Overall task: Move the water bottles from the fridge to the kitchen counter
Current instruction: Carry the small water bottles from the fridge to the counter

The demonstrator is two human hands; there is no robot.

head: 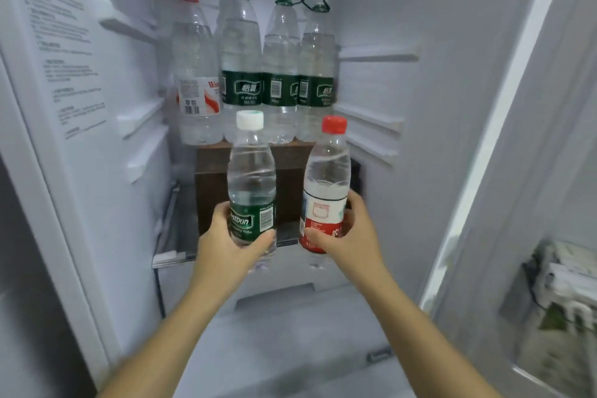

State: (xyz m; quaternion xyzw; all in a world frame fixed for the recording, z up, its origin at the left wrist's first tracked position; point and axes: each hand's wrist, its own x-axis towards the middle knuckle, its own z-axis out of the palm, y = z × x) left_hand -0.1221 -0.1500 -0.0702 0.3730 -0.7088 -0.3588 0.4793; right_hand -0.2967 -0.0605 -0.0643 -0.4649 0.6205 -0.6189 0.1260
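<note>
Fridge open and filling the frame, both hands loaded. Looks like the carry-out step; counter's not in view.

To do it well: draw both arms straight back toward the bottom of the frame, bottles upright, no lifting. The big ones stand centre-top right behind the caps. Big red-label bottle is at the left of that row, three big green-label bottles are to its right, and all sit on the brown box mid-frame. A knock there could prob topple them.

Small green-label bottle is centre-left in the left hand, fingers and thumb wrapped round the label, low on the body. Small red-label bottle is centre-right in the right hand, same wrap round the label. Grips are low w/ tall bottles above, so squeeze firm and don't swing. Mind the fridge door at the right edge on the turn.

Materials:
- **Fridge walls:** smooth white plastic w/ moulded shelf ribs each side.
- **Box:** dark brown, flat-faced, wood-look.
- **Big bottles:** clear thin plastic, ribbed, tapering shoulders, carry loops at the necks.
- **Small bottles:** clear, waisted, glossy film labels. Could be cold and slick, can't tell.
- **Caps:** white cap on the green one, red cap on the other, both short round screw caps.
</note>
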